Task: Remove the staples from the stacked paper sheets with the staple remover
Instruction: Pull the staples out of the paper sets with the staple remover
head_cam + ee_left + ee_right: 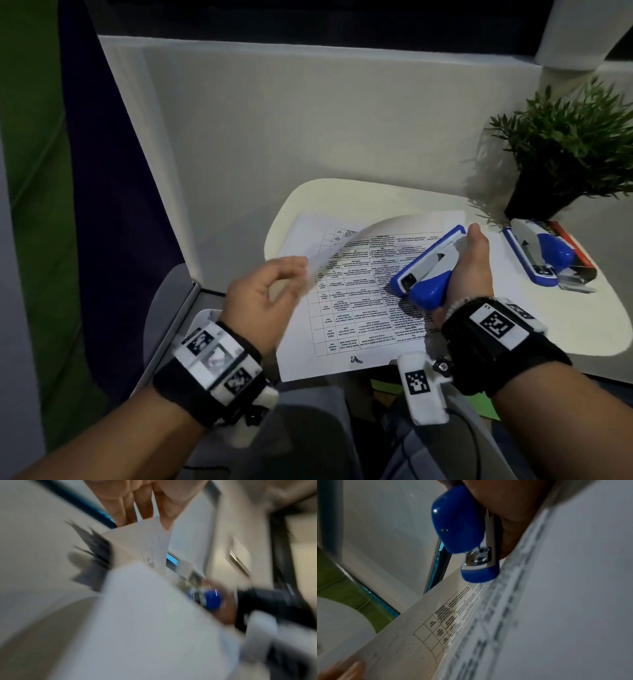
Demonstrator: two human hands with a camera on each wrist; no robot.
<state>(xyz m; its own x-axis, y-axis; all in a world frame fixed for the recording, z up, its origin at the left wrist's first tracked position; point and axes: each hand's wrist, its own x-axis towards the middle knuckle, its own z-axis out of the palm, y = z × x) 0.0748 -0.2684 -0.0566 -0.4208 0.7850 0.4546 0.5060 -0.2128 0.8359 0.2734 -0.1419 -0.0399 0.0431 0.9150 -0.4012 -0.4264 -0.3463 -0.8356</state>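
Observation:
Printed paper sheets [363, 308] with a table of text lie on a small white table [565, 322]. My left hand [267, 294] pinches the left edge of the top sheet [329, 253] and lifts it into a curl; the left wrist view shows my fingers [144, 504] on that sheet [154, 545]. My right hand [469, 267] grips a blue and white stapler-shaped tool [428, 270] over the right part of the sheets, its nose pointing toward me. In the right wrist view the tool [467, 534] hovers just above the paper [447, 626], metal mouth showing.
A second blue and white stapler [537, 253] lies on a red and black box [579, 253] at the table's right. A potted green plant [565, 147] stands behind it. A white partition wall [274, 137] rises behind and left of the table.

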